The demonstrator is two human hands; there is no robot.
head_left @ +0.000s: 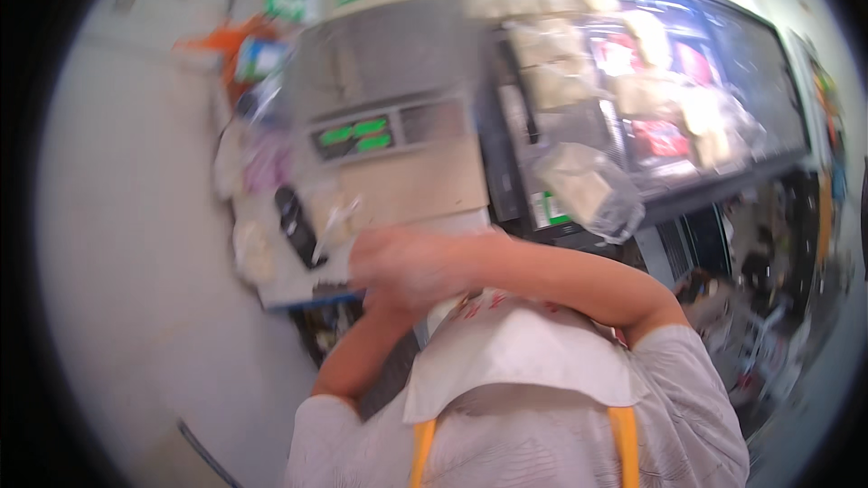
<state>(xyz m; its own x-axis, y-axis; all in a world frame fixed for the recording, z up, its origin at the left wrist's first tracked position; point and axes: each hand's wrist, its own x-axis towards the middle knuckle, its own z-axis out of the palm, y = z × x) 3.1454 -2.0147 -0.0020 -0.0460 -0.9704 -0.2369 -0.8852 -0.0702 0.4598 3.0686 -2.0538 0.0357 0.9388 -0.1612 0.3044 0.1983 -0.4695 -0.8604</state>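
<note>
My right hand point(384, 253) and my left hand point(409, 287) meet in front of my apron, at the near edge of the counter. The right forearm reaches across from the right, and the right hand overlaps the left. Motion smears both hands, so their fingers and anything between them cannot be made out. A black, elongated object point(297, 226) lies just left of the hands. Near it is a crumpled scrap of clear plastic point(339, 215). Beyond the hands is a tan board-like surface point(416, 185), then a grey scale point(380, 59) with a lit green display point(357, 135).
To the right, a dark-framed display case point(633, 63) bears several pale, plastic-wrapped packages. One clear bag with a pale block point(583, 185) rests at its near edge. An orange bag point(231, 41) and a purple item point(265, 161) sit along the counter's left side.
</note>
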